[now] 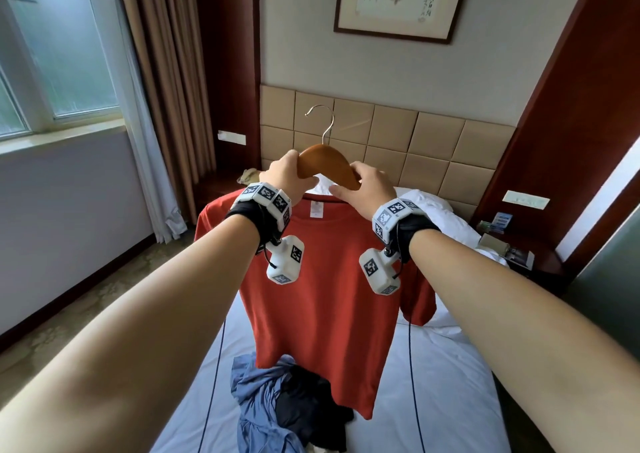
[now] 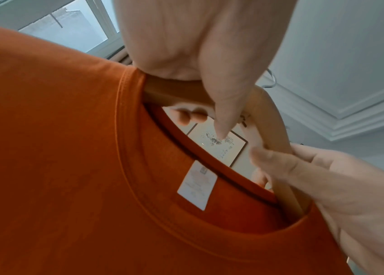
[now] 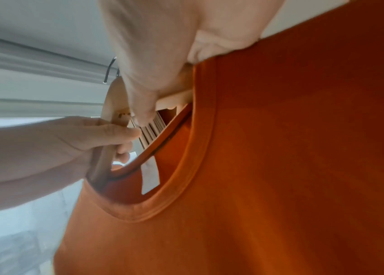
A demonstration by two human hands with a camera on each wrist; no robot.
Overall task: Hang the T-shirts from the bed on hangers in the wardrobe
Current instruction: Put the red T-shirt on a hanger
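A red T-shirt [image 1: 322,279] hangs on a wooden hanger [image 1: 327,165] with a metal hook, held up over the bed [image 1: 450,383]. My left hand [image 1: 285,172] grips the hanger's left arm at the collar. My right hand [image 1: 363,185] grips its right arm, thumb underneath. In the left wrist view my left hand [image 2: 198,55] curls over the hanger [image 2: 273,121] where it enters the T-shirt [image 2: 56,148]. In the right wrist view my right hand [image 3: 150,55] holds the hanger [image 3: 112,96] at the collar of the T-shirt [image 3: 303,148]. A blue T-shirt [image 1: 256,393] and a black T-shirt [image 1: 308,407] lie crumpled on the bed below.
A padded headboard [image 1: 433,140] and white pillow [image 1: 433,206] lie ahead. A window [image 1: 52,54] and curtains [image 1: 166,71] are on the left. A nightstand [image 1: 512,248] with small items stands at the right. No wardrobe is in view.
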